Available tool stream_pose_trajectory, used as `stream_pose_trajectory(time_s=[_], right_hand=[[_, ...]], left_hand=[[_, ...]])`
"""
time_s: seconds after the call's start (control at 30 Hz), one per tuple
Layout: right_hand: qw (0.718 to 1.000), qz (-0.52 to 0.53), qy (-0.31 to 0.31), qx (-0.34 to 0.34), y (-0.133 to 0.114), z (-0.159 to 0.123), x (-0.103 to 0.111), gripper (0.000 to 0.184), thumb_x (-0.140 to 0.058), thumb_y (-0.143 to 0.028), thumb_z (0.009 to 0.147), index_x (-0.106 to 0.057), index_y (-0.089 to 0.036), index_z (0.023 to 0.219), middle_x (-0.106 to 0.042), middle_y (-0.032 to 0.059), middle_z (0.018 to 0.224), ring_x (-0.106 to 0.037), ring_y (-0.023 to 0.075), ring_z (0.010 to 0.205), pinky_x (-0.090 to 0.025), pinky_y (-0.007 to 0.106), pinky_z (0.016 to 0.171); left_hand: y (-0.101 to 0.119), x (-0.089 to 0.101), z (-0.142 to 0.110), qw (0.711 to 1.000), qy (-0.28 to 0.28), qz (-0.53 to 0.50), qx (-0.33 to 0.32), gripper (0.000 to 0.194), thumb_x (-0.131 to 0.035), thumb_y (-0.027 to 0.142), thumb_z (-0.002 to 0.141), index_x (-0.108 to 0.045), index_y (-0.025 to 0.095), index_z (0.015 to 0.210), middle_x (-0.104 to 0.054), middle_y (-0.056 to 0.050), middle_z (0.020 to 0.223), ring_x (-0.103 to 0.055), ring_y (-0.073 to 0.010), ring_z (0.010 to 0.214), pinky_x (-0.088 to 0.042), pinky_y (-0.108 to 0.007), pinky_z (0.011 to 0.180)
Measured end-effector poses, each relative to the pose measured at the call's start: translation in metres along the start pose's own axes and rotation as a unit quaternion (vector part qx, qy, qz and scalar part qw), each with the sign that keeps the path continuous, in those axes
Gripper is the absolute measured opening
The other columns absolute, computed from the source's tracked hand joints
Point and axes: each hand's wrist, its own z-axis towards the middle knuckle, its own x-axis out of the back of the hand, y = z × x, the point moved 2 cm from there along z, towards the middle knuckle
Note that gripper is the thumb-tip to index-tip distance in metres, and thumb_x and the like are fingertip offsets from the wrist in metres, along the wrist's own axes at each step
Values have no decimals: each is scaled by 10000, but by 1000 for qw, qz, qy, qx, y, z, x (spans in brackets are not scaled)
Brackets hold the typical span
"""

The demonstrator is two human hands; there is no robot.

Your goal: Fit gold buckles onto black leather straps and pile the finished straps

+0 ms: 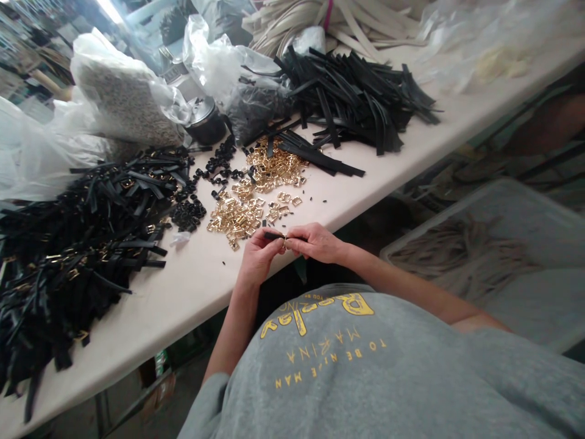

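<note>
Both bare hands meet at the near edge of the long off-white table point(192, 305), fingertips nearly touching. Left hand point(261, 255): grip narrow, thumb and fingers pinching a narrow flat black strap point(273, 235). Right hand point(322, 244): grip narrow too, fingertips closed on the same strap from the other side. Small gold-coloured metal buckle point(285, 239) sits at the strap between the two sets of fingertips; exact threading too small to tell.

Just beyond the hands on the table: loose heap of gold-coloured rectangular metal buckles point(235, 218), running back into a denser part near the black strips. Left of it, a pile of small shiny black loops point(187, 213). Farther left, big tangled mound of black straps fitted with gold buckles point(91, 231), some ends hanging over the table edge. Behind the gold heap, a stack of long flat black strips point(361, 97), a few lying apart at its front.

At the back: clear plastic bag of speckled grey bits point(121, 85), black round container with metallic lid point(208, 125), bundle of cream flat strips point(329, 24). Right, below table level: translucent plastic bin point(539, 308) holding beige strips point(470, 250).
</note>
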Motion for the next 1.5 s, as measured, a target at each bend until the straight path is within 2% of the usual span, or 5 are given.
stream_pose_trajectory(time_s=[0.27, 0.47, 0.63, 0.83, 1.5], right_hand=[[995, -86, 38, 46, -5, 1, 2, 265, -537, -318, 901, -653, -159, 723, -515, -46, 592, -447, 81, 569, -319, 209, 564], [990, -121, 58, 49, -7, -1, 0, 212, -526, -264, 905, -706, -165, 851, -641, -10, 727, -529, 110, 674, -352, 230, 652], [988, -143, 56, 32, -4, -2, 1, 160, -525, -222, 887, -667, -163, 840, -622, -8, 717, -530, 119, 674, -359, 238, 662], [987, -113, 106, 33, -2, -2, -6, 141, -503, -214, 901, -607, -171, 815, -605, 2, 735, -531, 130, 701, -372, 245, 675], [983, -144, 117, 14, -5, 1, -7, 92, -508, -168, 882, -582, -181, 827, -620, 17, 757, -548, 145, 707, -390, 255, 678]], left_hand=[[0, 3, -6, 1000, 3, 20, -4, 252, -814, 283, 670, -687, 180, 862, -674, 1, 733, -601, -102, 613, -487, -239, 638], [-1, 1, -5, 998, 40, 28, -27, 200, -798, 289, 695, -681, 179, 814, -647, 17, 673, -576, -85, 572, -476, -226, 614], [0, 3, -4, 997, 67, 2, -35, 198, -821, 265, 669, -691, 180, 792, -638, 27, 665, -575, -68, 558, -463, -202, 591], [-12, -7, 1, 989, 113, -93, -1, 311, -873, 285, 576, -700, 177, 811, -667, 13, 750, -563, -52, 562, -471, -192, 576], [-20, -13, 3, 985, 129, -117, 12, 330, -859, 247, 574, -665, 173, 831, -663, 11, 800, -581, -62, 644, -470, -198, 632]])
